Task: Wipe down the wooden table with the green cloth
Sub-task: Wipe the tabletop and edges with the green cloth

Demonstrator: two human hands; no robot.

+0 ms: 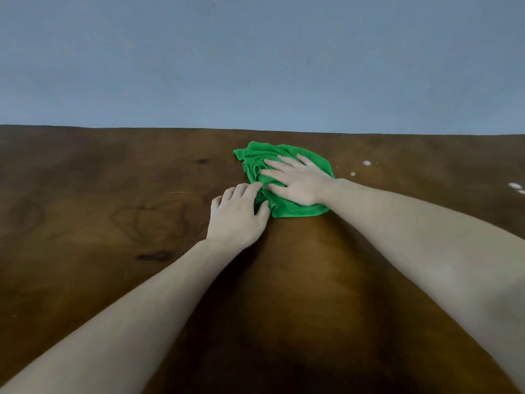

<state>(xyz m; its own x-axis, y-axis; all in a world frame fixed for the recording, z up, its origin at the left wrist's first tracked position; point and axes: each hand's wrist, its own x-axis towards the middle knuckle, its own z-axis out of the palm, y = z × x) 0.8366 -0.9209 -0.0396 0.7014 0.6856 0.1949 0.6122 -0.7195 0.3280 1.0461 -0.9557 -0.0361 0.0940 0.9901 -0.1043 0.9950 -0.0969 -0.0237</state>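
Observation:
A crumpled green cloth (255,157) lies on the dark wooden table (99,211), near its far edge and a little right of centre. My right hand (298,180) lies flat on top of the cloth with its fingers spread, pointing left. My left hand (237,216) rests at the cloth's near left edge, its thumb and forefinger pinching a fold of the fabric. Both bare forearms reach in from the bottom of the view.
Several small white spots (367,163) sit on the table to the right of the cloth, with more white spots (514,186) near the right edge. A plain blue-grey wall (255,66) rises directly behind the table's far edge.

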